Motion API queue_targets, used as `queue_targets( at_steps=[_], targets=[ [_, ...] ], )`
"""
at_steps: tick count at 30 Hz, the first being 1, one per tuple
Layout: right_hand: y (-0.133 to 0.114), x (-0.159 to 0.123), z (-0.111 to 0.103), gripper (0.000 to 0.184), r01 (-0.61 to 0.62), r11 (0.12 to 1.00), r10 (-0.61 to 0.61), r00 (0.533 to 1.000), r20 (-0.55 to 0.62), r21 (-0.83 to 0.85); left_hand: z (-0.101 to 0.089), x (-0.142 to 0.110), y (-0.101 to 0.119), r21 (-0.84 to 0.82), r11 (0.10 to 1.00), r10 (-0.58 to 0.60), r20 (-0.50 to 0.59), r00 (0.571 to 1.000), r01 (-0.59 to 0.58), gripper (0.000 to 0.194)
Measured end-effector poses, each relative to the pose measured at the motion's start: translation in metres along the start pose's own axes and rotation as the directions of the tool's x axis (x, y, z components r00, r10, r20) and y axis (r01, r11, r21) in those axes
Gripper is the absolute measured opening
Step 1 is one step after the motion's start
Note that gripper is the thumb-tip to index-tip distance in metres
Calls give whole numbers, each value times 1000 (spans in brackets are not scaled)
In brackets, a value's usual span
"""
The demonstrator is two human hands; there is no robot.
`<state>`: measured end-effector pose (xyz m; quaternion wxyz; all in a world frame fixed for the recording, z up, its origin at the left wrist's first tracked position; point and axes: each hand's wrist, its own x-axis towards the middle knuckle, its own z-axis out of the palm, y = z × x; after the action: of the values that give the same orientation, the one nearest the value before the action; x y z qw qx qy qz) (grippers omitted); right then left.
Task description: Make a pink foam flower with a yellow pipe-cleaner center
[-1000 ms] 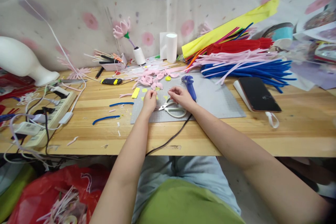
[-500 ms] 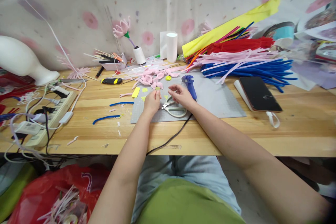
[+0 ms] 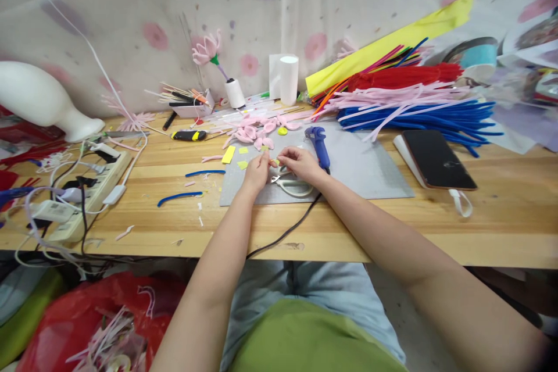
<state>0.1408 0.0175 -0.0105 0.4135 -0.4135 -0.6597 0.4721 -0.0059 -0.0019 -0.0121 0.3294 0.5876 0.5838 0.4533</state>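
Observation:
My left hand [image 3: 258,171] is closed in a pinch at the left part of the grey cutting mat [image 3: 361,177]. Facing it, my right hand [image 3: 300,164] has thumb and fingers pressed together, the tips almost meeting the left ones. Whatever small thing lies between the fingertips is too small to make out. Scissors with pale handles [image 3: 296,188] lie just under the hands. Beyond the right hand rests a blue glue gun [image 3: 319,145]. Small yellow pieces [image 3: 228,154] lie left of the left hand, and pink pipe-cleaner petals [image 3: 250,131] are heaped behind it.
Bundles of blue [image 3: 418,119] and red pipe cleaners [image 3: 401,77] lie at the back right. A phone [image 3: 438,158] sits at the right. On the left are a power strip [image 3: 91,197] and a utility knife [image 3: 188,135]. A black cable [image 3: 285,229] crosses the front edge.
My right hand's fingers have closed from a loose spread into a pinch and come nearer the left fingertips. The left hand stays pinched in about the same place. The view has shifted slightly.

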Motion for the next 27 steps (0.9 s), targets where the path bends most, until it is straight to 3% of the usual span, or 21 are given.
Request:
queue_targets(
  at_steps=[4,11,22,27],
  targets=[
    [0,0,-1,23,3,1000,-2,1000,-4,22,-1,2,-1,-130,988,-84,15,996,85,49],
    [0,-1,-1,28,-12,999,12,1000,-2,31,-1,-1,7,-93,995,-16,28,999,18,18],
    [0,-2,-1,26,-4,999,4,1000,11,41,-1,-3,4,39,991,124,66,990,-127,26],
    [1,-2,0,25,6,999,-7,1000,19,42,0,-1,3,65,989,128,58,990,-132,33]
  ],
)
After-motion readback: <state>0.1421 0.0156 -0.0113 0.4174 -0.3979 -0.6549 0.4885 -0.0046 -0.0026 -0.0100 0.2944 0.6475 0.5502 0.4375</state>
